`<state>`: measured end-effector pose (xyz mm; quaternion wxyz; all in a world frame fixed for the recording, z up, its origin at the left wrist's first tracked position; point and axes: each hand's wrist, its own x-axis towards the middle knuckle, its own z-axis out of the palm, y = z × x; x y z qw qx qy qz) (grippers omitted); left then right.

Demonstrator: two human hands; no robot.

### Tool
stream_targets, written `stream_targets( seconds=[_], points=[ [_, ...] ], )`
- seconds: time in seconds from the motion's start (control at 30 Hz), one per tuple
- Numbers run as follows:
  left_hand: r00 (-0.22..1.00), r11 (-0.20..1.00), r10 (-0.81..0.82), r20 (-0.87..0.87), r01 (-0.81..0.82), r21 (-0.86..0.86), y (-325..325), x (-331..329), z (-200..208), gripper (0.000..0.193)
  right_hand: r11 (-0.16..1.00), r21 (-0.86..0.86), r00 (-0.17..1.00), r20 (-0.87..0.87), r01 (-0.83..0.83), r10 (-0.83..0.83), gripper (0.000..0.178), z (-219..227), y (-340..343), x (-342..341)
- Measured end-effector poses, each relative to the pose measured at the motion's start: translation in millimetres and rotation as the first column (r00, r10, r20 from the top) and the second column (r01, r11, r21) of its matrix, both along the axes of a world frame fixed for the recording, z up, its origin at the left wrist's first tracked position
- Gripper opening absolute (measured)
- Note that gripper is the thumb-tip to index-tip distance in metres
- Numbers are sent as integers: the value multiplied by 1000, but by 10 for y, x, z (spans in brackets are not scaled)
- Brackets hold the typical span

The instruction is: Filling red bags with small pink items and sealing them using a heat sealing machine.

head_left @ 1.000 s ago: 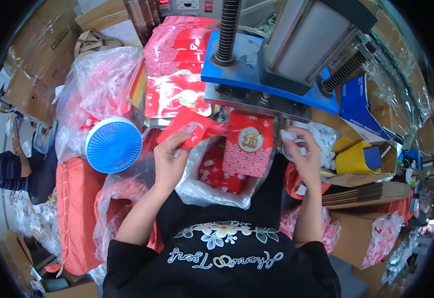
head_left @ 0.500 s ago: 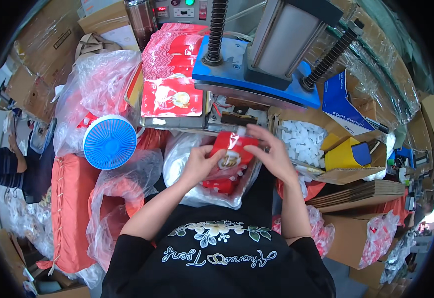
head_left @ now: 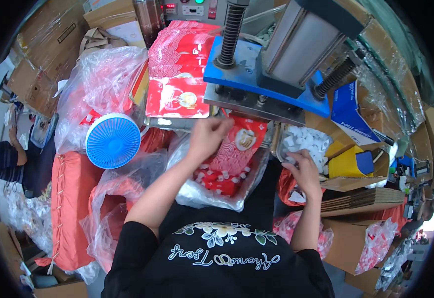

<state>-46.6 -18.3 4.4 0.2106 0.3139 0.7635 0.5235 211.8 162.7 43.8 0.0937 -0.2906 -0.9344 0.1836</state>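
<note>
My left hand (head_left: 210, 138) is closed on the left edge of a red printed pouch (head_left: 251, 135) with a round pale emblem. The pouch's upper edge reaches the underside of a blue-topped press (head_left: 266, 82), where the steel plate hides it. Below the pouch, a plastic-lined bin (head_left: 234, 201) holds several red pouches with white spouts (head_left: 219, 181). My right hand (head_left: 304, 174) has its fingers apart at the near edge of a heap of small white plastic pieces (head_left: 309, 141); no held piece is visible in it.
Flat red pouches (head_left: 180, 94) lie in a stack left of the press. A blue and white fan (head_left: 112, 141) stands left of the bin. On the right are a yellow foot switch (head_left: 348, 161) and folded cardboard (head_left: 361, 196). Another person (head_left: 3, 154) is at far left.
My right hand has left the pouch and moved right to the white pieces. My left hand has brought the pouch up to the press, whose plate now sits lower. The view has shifted slightly.
</note>
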Motion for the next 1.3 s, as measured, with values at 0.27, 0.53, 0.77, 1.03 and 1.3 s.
stream_targets(
  seconds=[0.27, 0.53, 0.77, 1.03, 1.3],
  points=[
    [650, 975, 52, -758, -196, -102, -858, -282, -329, 40, 980, -139, 925, -334, 144, -183, 19, -160, 248, 100],
    [997, 960, 77, -7, -72, 269, -744, 227, 183, 13, 955, -292, 867, -459, 59, -194, 17, 105, -48, -243],
    [966, 954, -162, 203, 101, 282, -674, 672, -293, 18, 871, -38, 853, -227, -490, 470, 17, 357, -562, -698],
    [934, 984, -140, 328, 93, 155, -336, 589, -381, 28, 817, -528, 973, -137, -232, 187, 30, 70, -406, -777],
    [603, 929, -64, 795, -255, 269, 179, 453, 6, 23, 995, 27, 967, -242, 93, -84, 26, 80, 48, -429]
  ],
)
